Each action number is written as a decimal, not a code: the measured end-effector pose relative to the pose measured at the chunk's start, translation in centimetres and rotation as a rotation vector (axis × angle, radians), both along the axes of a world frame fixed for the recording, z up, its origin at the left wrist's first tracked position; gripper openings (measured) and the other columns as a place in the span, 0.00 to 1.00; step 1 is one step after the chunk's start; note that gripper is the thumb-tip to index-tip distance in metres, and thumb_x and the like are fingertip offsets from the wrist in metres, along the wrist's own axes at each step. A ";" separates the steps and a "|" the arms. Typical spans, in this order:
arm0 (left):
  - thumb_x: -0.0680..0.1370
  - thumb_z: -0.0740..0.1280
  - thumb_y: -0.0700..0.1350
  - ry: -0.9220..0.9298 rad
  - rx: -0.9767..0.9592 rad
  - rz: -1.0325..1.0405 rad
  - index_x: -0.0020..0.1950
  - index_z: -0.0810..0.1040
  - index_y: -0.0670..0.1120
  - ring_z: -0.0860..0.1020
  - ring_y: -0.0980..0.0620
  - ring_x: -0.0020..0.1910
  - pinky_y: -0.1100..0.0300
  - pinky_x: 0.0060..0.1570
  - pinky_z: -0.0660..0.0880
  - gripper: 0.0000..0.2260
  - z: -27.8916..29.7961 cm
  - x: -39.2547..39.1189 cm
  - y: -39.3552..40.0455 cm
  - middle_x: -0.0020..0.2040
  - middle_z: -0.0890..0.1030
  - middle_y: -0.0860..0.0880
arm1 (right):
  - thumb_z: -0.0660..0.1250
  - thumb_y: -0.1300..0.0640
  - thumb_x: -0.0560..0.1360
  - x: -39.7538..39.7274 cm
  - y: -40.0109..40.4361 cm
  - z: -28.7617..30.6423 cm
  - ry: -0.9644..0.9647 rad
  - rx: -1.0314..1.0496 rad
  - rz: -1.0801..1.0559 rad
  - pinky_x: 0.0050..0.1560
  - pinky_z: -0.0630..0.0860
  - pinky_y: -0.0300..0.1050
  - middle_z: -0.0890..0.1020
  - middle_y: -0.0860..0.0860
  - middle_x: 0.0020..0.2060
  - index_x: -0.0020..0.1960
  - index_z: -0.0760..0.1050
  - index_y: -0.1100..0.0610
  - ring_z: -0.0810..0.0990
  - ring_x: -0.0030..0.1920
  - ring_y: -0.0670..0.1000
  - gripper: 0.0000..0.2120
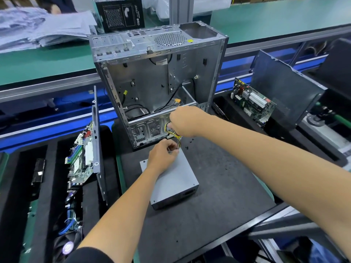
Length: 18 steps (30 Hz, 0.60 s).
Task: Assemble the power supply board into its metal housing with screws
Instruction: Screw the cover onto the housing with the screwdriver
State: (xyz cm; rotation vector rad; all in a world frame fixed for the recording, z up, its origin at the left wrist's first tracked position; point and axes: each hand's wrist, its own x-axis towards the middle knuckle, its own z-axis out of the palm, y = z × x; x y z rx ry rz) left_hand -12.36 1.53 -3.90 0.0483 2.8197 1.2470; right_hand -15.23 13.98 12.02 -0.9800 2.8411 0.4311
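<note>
**Both hands on the cable bundle between case and supply**

The right hand (pixel 185 121) has its fingers curled round a bundle of yellow and black wires (pixel 175 134), gripping it at the lower front edge of the case; the left hand (pixel 163 155) pinches the same wires lower down, just above the supply's far end.

The case (pixel 157 73), a bare grey metal housing, stands upright with its open side toward the camera on a black mat (pixel 218 196). Inside it, black cables run down the back wall, and a yellow connector hangs near the left.

The supply (pixel 174 184), a closed grey metal box, lies flat on the mat just in front of the case, outside it. The wires run from its far end up to the hands.

A dark side panel (pixel 283 97) stands to the right with a green board (pixel 252 101) leaning beside it. To the left, a second board (pixel 82 158) stands on edge against another panel (pixel 97 141).

Small black screws (pixel 190 142) lie scattered on the mat to the right of the hands.
</note>
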 end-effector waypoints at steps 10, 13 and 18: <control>0.72 0.68 0.50 -0.004 0.009 -0.008 0.40 0.74 0.60 0.74 0.64 0.41 0.60 0.44 0.66 0.05 0.0 0.1 0.0 0.42 0.77 0.60 | 0.60 0.57 0.78 -0.4 -0.2 -0.4 -0.071 -0.152 -0.124 0.28 0.61 0.44 0.69 0.52 0.32 0.35 0.63 0.59 0.67 0.33 0.50 0.14; 0.72 0.69 0.50 0.004 0.004 -0.011 0.41 0.75 0.58 0.73 0.65 0.41 0.60 0.44 0.66 0.04 0.0 0.0 -0.1 0.42 0.77 0.60 | 0.56 0.52 0.81 -0.4 -0.3 -0.3 -0.071 -0.093 -0.155 0.34 0.68 0.46 0.68 0.52 0.32 0.36 0.62 0.58 0.67 0.32 0.51 0.17; 0.72 0.69 0.50 0.001 0.002 -0.008 0.40 0.75 0.58 0.73 0.65 0.41 0.61 0.44 0.65 0.04 0.0 -0.1 0.0 0.41 0.77 0.61 | 0.59 0.67 0.73 -0.5 0.2 0.7 -0.310 -0.158 -0.144 0.32 0.67 0.47 0.73 0.59 0.48 0.54 0.72 0.69 0.73 0.35 0.57 0.11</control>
